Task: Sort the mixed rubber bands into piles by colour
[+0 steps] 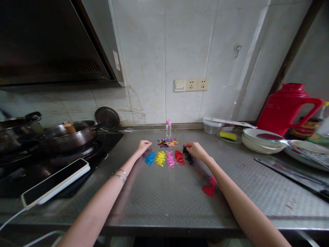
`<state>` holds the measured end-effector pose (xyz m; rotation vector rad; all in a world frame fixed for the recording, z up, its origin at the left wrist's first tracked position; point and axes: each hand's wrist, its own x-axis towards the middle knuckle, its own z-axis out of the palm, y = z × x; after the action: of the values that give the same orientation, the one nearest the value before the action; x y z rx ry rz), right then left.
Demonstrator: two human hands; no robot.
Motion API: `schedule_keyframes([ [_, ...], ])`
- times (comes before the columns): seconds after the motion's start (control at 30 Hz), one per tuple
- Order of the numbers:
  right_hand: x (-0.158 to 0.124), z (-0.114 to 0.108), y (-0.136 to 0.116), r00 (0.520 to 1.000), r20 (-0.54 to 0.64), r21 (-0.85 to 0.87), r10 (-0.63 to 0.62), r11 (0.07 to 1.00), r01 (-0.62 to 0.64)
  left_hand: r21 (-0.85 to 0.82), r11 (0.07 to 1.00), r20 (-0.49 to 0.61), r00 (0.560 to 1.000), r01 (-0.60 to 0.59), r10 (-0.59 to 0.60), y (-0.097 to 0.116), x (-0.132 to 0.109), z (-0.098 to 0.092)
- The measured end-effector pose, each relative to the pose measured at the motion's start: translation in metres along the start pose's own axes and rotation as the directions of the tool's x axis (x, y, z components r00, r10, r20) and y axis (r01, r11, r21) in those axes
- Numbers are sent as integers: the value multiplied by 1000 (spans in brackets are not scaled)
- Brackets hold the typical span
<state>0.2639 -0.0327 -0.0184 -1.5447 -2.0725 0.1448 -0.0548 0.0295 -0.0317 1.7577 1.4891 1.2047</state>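
Small thin coloured pieces, like little rubber bands, lie sorted by colour on the steel counter: a blue pile (149,159), a yellow pile (160,158), a pink pile (170,159), a red pile (179,157) and a black pile (189,158). Behind them is a mixed pile (168,142), and a clear bottle with a pink cap (168,127) stands at the back. My left hand (144,146), fingers pressed together, is just behind the blue pile. With fingertips pinched at the far end of the black pile, my right hand (196,150) hides whatever it holds.
A phone on a white power bank (56,181) lies by the stove, where pans (68,137) stand. On the right are a yellow sponge (228,136), white bowls (262,145), a knife (285,171) and a red thermos (284,109). A red scrap (209,188) lies beside my right forearm.
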Motion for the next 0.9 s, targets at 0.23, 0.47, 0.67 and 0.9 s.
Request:
schedule_keyframes([
  [0.23, 1, -6, -6, 1000, -8, -9, 2, 1000, -2, -35, 999, -29, 999, 15, -16, -2, -1, 1],
  [0.47, 29, -15, -7, 1000, 0, -83, -8, 997, 8, -26, 999, -17, 1000, 21, -21, -7, 0, 2],
  [0.67, 57, -10, -6, 994, 103, -205, 36, 979, -14, -49, 999, -8, 1000, 17, -17, -10, 0, 3],
  [0.9, 70, 14, -7, 985, 154, -282, 77, 959, -31, -40, 999, -8, 1000, 4, -5, -10, -3, 3],
])
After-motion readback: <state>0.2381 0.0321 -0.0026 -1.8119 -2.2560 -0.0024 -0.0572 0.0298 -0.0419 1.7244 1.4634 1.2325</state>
